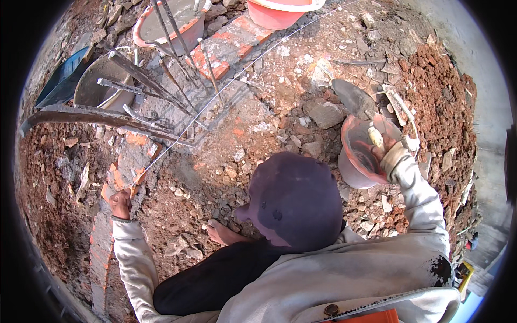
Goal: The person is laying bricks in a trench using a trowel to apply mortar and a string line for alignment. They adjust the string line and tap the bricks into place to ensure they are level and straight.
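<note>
My right hand is closed around the pale handle of a trowel, over the rim of a reddish mortar bucket. The trowel's grey, mortar-smeared blade points away to the far left of that bucket. At the left, my left hand is closed and low against the end of a brick course. A taut white string runs diagonally across the ground down to its fingers; whether they pinch the string or a brick is hidden.
Steel bars jut up at the upper left, near a grey bucket and a pink tub. Another pink tub stands behind. Stones and red soil cover the ground. A dark cap-like dome blocks the middle.
</note>
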A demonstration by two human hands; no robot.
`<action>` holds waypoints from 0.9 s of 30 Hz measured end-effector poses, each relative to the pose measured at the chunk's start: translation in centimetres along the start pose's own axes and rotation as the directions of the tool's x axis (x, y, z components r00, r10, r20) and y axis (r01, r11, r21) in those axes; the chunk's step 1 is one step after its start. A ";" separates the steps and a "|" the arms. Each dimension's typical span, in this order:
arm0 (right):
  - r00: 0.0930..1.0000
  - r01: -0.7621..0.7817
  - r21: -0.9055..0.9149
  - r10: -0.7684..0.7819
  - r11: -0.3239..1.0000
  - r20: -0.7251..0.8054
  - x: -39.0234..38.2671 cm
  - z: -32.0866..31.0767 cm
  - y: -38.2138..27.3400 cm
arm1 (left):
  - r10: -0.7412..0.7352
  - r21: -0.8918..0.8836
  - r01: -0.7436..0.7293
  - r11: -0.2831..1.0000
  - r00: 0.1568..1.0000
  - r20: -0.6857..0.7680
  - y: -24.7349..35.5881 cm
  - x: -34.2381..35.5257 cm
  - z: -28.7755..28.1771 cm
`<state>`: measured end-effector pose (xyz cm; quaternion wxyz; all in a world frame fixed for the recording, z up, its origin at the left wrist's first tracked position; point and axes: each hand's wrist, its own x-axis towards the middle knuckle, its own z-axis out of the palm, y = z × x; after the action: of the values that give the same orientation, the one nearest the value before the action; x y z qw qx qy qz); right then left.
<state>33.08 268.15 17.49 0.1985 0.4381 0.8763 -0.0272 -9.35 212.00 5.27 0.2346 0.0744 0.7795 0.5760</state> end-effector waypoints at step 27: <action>0.973 -0.174 0.824 0.035 -0.539 0.228 11.2 18.6 -30.4 | -0.005 0.141 0.024 0.990 0.991 -0.135 3.1 -1.7 0.6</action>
<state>9.39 253.88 -7.60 -0.2484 0.4768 0.3399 -0.7716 -8.05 212.89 8.51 0.1800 0.0462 0.8331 0.5210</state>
